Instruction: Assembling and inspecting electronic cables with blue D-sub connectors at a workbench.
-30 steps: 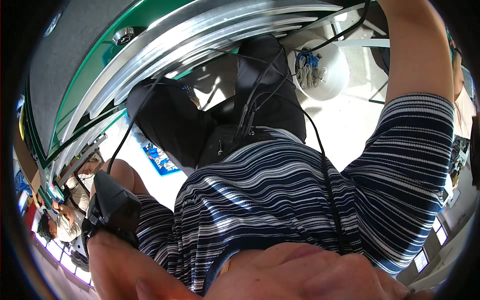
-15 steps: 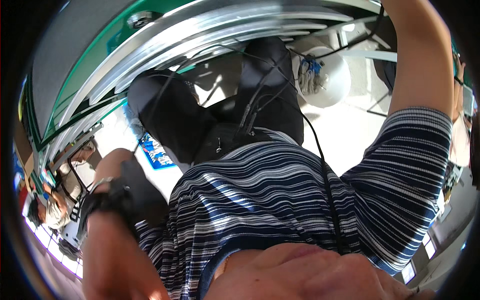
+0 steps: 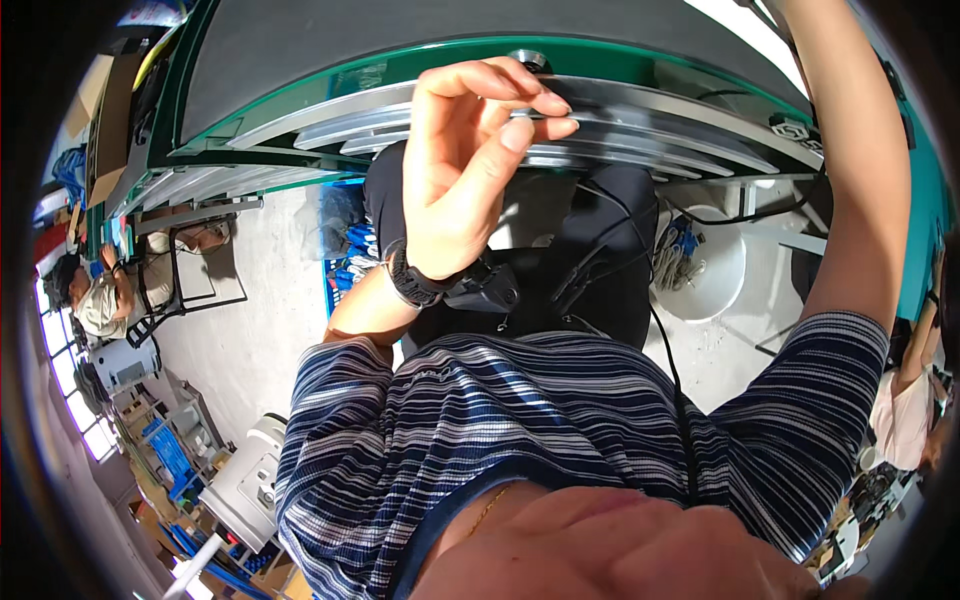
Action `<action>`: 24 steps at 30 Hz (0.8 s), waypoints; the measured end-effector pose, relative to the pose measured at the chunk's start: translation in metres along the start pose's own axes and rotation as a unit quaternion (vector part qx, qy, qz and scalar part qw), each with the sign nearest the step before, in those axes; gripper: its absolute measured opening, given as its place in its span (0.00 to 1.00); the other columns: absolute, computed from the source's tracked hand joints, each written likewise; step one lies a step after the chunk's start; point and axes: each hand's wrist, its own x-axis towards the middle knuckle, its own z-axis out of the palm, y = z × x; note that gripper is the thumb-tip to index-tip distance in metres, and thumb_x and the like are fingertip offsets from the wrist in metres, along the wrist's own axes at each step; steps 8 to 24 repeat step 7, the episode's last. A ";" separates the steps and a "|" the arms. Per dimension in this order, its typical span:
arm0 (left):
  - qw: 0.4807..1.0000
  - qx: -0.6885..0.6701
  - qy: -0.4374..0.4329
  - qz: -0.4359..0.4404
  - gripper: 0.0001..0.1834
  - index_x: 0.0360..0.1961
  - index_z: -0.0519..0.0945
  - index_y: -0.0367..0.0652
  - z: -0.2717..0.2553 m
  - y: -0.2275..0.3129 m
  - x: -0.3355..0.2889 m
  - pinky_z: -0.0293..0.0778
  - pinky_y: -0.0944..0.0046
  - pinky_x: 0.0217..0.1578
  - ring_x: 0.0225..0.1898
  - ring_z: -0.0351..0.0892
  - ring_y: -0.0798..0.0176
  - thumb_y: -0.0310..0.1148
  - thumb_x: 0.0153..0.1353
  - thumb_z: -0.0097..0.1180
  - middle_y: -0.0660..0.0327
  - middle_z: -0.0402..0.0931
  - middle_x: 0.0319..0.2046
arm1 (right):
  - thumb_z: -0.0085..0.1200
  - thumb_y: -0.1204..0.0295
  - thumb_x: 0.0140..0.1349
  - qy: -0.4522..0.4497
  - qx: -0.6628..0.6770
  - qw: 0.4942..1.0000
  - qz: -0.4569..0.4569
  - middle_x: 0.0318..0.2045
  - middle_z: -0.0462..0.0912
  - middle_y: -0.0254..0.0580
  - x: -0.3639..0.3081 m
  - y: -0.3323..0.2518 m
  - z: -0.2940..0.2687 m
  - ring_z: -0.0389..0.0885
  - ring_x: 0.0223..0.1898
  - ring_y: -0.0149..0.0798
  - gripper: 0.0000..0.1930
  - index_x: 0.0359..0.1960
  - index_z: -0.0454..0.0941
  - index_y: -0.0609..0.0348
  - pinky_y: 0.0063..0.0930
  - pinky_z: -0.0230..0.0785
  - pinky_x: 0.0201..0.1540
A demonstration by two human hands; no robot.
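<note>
My left hand [image 3: 455,170] is raised in front of the green edge [image 3: 400,68] of a workbench with a dark grey top [image 3: 330,45]. Its fingers are loosely curled and apart from the thumb, with nothing visible between them. A round metal fitting [image 3: 527,60] on the bench edge lies just beyond the fingertips. Below the edge run several silver metal rails [image 3: 340,130], partly behind the hand. A black strap with a dark device [image 3: 485,290] is at my left wrist. My right forearm [image 3: 850,130] reaches up past the bench's right end; the hand itself is beyond the upper edge.
A white bucket [image 3: 725,285] with blue-ended grey cables stands on the floor right of my knees. Similar cables lie in a blue basket [image 3: 330,300] at the left. A black cable [image 3: 672,360] runs down my front. Other people [image 3: 105,300] are at both sides.
My left hand has come up from low at the left to the bench edge. The view has shifted, showing more of the bench top. My right arm stays extended upward.
</note>
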 end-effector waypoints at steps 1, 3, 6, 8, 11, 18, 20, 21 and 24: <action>1.000 -0.003 0.004 0.001 0.16 0.56 0.68 0.43 -0.001 -0.001 0.000 0.79 0.47 0.57 0.56 0.75 0.55 0.20 0.70 0.52 0.53 0.68 0.54 | 0.55 0.56 0.73 -0.005 0.009 1.000 0.005 0.27 0.83 0.41 0.002 0.000 0.000 0.84 0.28 0.34 0.17 0.36 0.77 0.57 0.23 0.79 0.34; 1.000 -0.005 0.005 0.013 0.16 0.56 0.68 0.43 -0.001 0.000 0.001 0.80 0.49 0.55 0.56 0.75 0.56 0.20 0.70 0.52 0.53 0.68 0.54 | 0.55 0.55 0.73 0.002 0.014 1.000 0.011 0.28 0.83 0.41 0.001 -0.001 -0.002 0.84 0.29 0.34 0.17 0.37 0.77 0.57 0.23 0.80 0.34; 1.000 0.012 0.001 0.022 0.16 0.56 0.68 0.43 0.000 0.003 0.000 0.80 0.50 0.54 0.55 0.74 0.56 0.20 0.70 0.53 0.53 0.67 0.55 | 0.54 0.56 0.74 -0.008 0.030 0.999 0.011 0.34 0.85 0.42 0.001 -0.003 -0.002 0.85 0.31 0.34 0.16 0.41 0.77 0.57 0.24 0.81 0.37; 1.000 0.016 -0.008 0.025 0.16 0.56 0.67 0.41 -0.001 0.003 -0.001 0.80 0.53 0.56 0.56 0.76 0.57 0.19 0.70 0.52 0.54 0.67 0.54 | 0.53 0.57 0.74 0.006 0.025 1.000 0.011 0.36 0.86 0.44 -0.002 -0.005 0.001 0.86 0.31 0.35 0.15 0.42 0.77 0.57 0.24 0.81 0.38; 1.000 0.016 -0.008 0.025 0.16 0.56 0.67 0.41 -0.001 0.003 -0.001 0.80 0.53 0.56 0.56 0.76 0.57 0.19 0.70 0.52 0.54 0.67 0.54 | 0.53 0.57 0.74 0.006 0.025 1.000 0.011 0.36 0.86 0.44 -0.002 -0.005 0.001 0.86 0.31 0.35 0.15 0.42 0.77 0.57 0.24 0.81 0.38; 1.000 0.016 -0.008 0.025 0.16 0.56 0.67 0.41 -0.001 0.003 -0.001 0.80 0.53 0.56 0.56 0.76 0.57 0.19 0.70 0.52 0.54 0.67 0.54 | 0.53 0.57 0.74 0.006 0.025 1.000 0.011 0.36 0.86 0.44 -0.002 -0.005 0.001 0.86 0.31 0.35 0.15 0.42 0.77 0.57 0.24 0.81 0.38; 1.000 0.016 -0.008 0.025 0.16 0.56 0.67 0.41 -0.001 0.003 -0.001 0.80 0.53 0.56 0.56 0.76 0.57 0.19 0.70 0.52 0.54 0.67 0.54 | 0.53 0.57 0.74 0.006 0.025 1.000 0.011 0.36 0.86 0.44 -0.002 -0.005 0.001 0.86 0.31 0.35 0.15 0.42 0.77 0.57 0.24 0.81 0.38; 1.000 0.016 -0.008 0.025 0.16 0.56 0.67 0.41 -0.001 0.003 -0.001 0.80 0.53 0.56 0.56 0.76 0.57 0.19 0.70 0.52 0.54 0.67 0.54 | 0.53 0.57 0.74 0.006 0.025 1.000 0.011 0.36 0.86 0.44 -0.002 -0.005 0.001 0.86 0.31 0.35 0.15 0.42 0.77 0.57 0.24 0.81 0.38; 1.000 0.016 -0.008 0.025 0.16 0.56 0.67 0.41 -0.001 0.003 -0.001 0.80 0.53 0.56 0.56 0.76 0.57 0.19 0.70 0.52 0.54 0.67 0.54 | 0.53 0.57 0.74 0.006 0.025 1.000 0.011 0.36 0.86 0.44 -0.002 -0.005 0.001 0.86 0.31 0.35 0.15 0.42 0.77 0.57 0.24 0.81 0.38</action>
